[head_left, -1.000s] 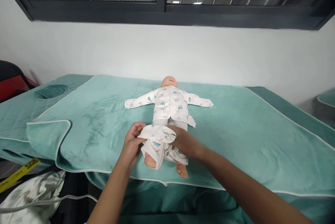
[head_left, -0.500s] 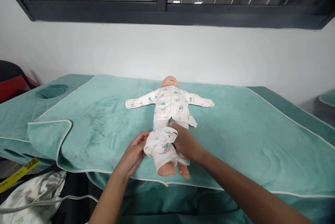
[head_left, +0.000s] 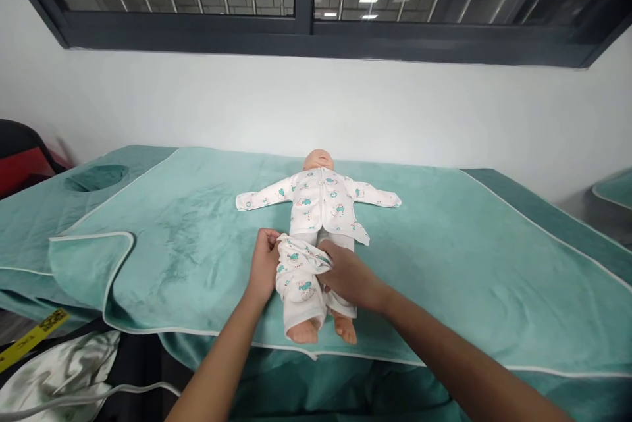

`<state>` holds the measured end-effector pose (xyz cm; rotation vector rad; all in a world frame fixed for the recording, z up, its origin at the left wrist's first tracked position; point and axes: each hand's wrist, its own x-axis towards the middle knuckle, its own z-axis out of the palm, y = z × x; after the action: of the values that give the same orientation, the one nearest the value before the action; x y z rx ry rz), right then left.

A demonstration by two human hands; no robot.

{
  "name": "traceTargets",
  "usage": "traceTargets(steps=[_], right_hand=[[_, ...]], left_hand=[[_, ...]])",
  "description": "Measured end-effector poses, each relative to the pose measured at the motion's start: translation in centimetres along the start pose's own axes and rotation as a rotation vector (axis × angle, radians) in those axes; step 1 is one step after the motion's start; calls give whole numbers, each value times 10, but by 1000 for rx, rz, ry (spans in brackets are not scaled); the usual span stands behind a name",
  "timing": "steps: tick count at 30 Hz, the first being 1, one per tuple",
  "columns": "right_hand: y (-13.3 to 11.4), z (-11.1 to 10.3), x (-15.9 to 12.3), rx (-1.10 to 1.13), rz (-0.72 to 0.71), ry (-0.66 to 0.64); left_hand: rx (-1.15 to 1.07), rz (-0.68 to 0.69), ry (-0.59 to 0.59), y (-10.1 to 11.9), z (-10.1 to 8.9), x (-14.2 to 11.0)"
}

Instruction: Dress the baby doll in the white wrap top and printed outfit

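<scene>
left hand (head_left: 265,263) and right hand (head_left: 351,275) each hold a closed grip on the printed trousers (head_left: 299,280) around the legs of the doll (head_left: 318,160).

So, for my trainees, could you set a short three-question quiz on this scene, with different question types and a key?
1. True or false: both jacket sleeves stretch out sideways over the green cover.
2. Which item do the left hand and the right hand both touch?
A) the yellow strip
B) the printed trousers
C) the pale cable
3. Fill the gap: the doll has ____ feet.

Key: 1 true; 2 B; 3 bare.
</scene>
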<state>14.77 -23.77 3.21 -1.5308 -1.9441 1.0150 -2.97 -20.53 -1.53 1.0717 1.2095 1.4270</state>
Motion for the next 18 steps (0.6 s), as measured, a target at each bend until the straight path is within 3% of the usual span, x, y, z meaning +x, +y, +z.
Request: traceTargets(steps=[2, 5, 8, 10, 12, 15, 18], right_hand=[[-1, -12, -1, 57, -27, 16], [0, -34, -4, 225, -49, 96], [6, -46, -4, 334, -52, 248], [13, -45, -1, 286, -63, 361], [19, -40, 5, 107, -130, 451], [22, -30, 16, -365, -301, 475], [16, -23, 28, -758, -311, 456]], left_hand=[[9, 15, -3, -3, 6, 4], [-27, -38, -109, -2, 6, 6], [-127, -106, -131, 9, 2, 9], [-89, -75, -120, 18, 3, 14], [125, 19, -178, 27, 9, 21], [586, 245, -288, 37, 25, 27], [987, 426, -301, 43, 43, 26]])
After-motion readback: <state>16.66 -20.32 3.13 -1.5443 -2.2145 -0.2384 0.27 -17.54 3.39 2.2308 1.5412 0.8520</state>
